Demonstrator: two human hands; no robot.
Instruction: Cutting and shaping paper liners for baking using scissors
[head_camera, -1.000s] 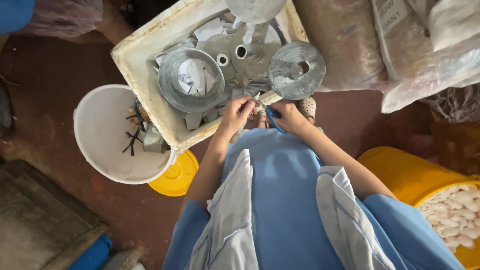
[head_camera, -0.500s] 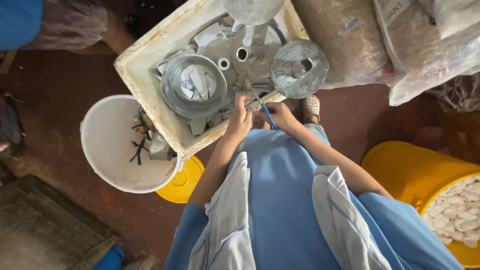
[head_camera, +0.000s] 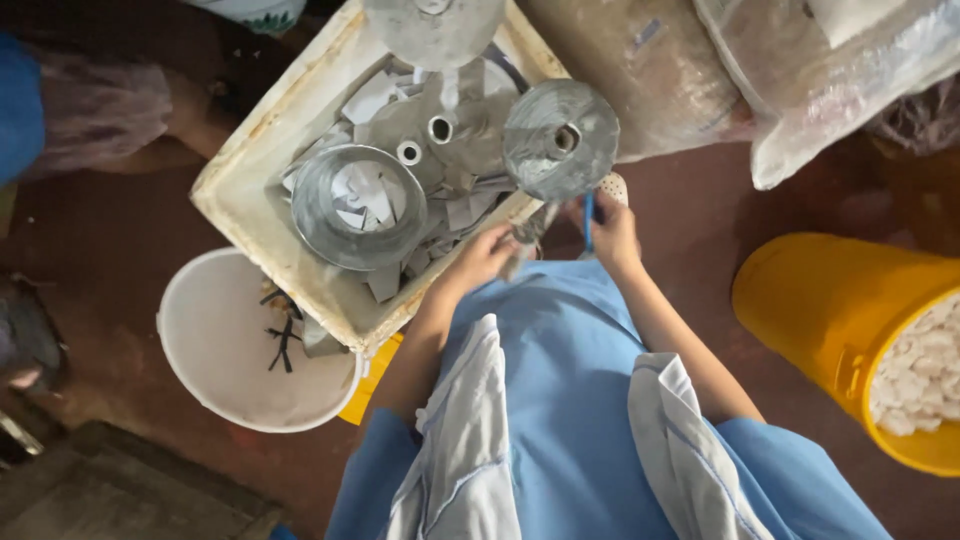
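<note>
My left hand (head_camera: 478, 262) pinches a small grey strip (head_camera: 524, 243) just over the near edge of a white foam box (head_camera: 262, 128). My right hand (head_camera: 614, 238) is closed around a thin blue-handled tool (head_camera: 588, 218), close to the right of the strip. Both hands hover above my lap, which is covered in blue cloth (head_camera: 560, 380). Right above the hands, a grey round disc (head_camera: 560, 138) with a central hole leans on the box rim. Inside the box lie a grey round dish (head_camera: 358, 205) and several grey and white cut pieces.
A white bucket (head_camera: 215, 345) with dark scraps stands left of my knees, a yellow lid (head_camera: 372, 385) under its edge. A yellow bucket (head_camera: 830, 310) of white pieces is at the right. Plastic-wrapped sacks (head_camera: 840, 70) lie behind. The floor is reddish brown.
My hands stay together at the box edge, working the strip. My right hand has drawn slightly right with the blue tool. The view has tilted and shifted a little.
</note>
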